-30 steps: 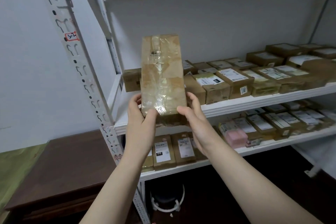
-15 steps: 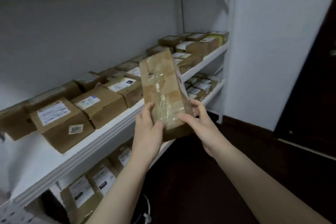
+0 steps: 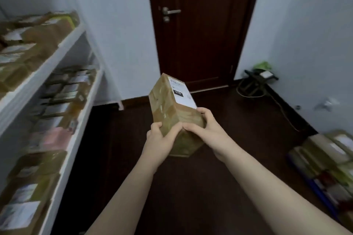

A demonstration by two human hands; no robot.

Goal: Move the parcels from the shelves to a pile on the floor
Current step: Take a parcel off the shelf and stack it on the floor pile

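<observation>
Parcel in transit: I hold a brown cardboard parcel (image 3: 168, 112) in mid-air at the centre of the view, its far end tipped toward 12 o'clock and its white shipping label (image 3: 182, 92) facing up. My left hand (image 3: 159, 139) grasps the near end from the 9 o'clock side, fingers (image 3: 155, 127) curled round the edge. My right hand (image 3: 207, 126) grasps it from the 3 o'clock side, fingers bent over the labelled face. The parcel hangs above the dark floor (image 3: 191, 187), touched only by my hands. White shelves (image 3: 65, 44) at 9 o'clock carry rows of boxed parcels (image 3: 38, 32), blurred. A pile of parcels (image 3: 324, 156) lies on the floor at 4 o'clock. A dark wooden door (image 3: 200, 34) stands shut at 12 o'clock, with a tangle of cable (image 3: 252, 86) at 2 o'clock.
</observation>
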